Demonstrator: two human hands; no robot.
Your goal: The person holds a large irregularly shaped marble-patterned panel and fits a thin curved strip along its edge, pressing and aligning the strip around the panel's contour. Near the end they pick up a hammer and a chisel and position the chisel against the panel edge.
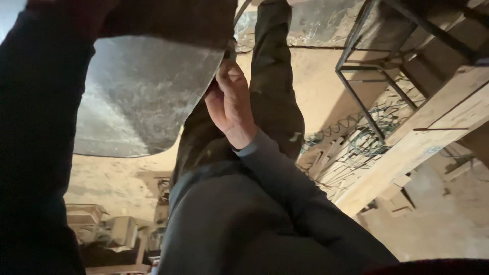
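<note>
Right hand (232,104) gripping grey sheet (142,91), metal frame (367,66) nearby

A single head-worn view looks steeply down along the person's own body, very close, toward the sandy dirt floor (316,86) beyond the legs.

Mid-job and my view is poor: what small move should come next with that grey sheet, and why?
Probably firm up the grip before shifting it: only the right hand shows, pinching the edge of the grey sheet, which hangs wide and curved. The left hand is hidden behind a dark sleeve.
</note>
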